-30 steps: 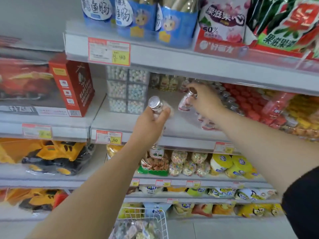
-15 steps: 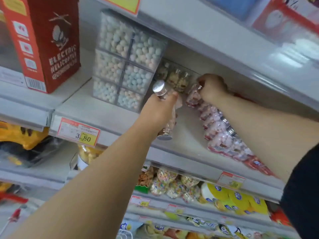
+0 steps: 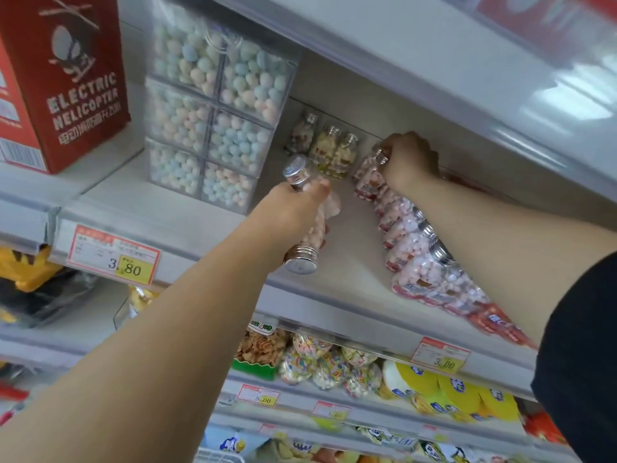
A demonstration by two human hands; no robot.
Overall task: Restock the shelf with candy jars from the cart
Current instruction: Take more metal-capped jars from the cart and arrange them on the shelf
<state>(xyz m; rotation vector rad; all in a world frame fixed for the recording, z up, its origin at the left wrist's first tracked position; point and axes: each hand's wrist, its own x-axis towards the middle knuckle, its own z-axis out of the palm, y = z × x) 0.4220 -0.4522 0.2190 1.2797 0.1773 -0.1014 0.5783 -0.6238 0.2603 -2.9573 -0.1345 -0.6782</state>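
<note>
My left hand (image 3: 293, 208) grips two small clear candy jars with silver caps, one cap pointing up (image 3: 295, 170) and one pointing down (image 3: 302, 259), above the white shelf (image 3: 337, 272). My right hand (image 3: 405, 162) reaches deep into the shelf and holds the capped top of a pink candy jar (image 3: 369, 177) at the back end of a row of pink candy jars (image 3: 424, 259). Three jars of pale candy (image 3: 329, 148) stand at the shelf's back wall.
Stacked clear boxes of pastel candy balls (image 3: 213, 115) stand left of the jars, and a red helicopter box (image 3: 66, 78) further left. The upper shelf edge (image 3: 434, 78) hangs low over my right hand. Price tags (image 3: 113, 259) line the front rail; snack bags fill lower shelves.
The view has moved closer and tilted up at the shelf. My right hand has pushed its pink jar further back along the row. My left hand keeps its two jars, slightly forward.
</note>
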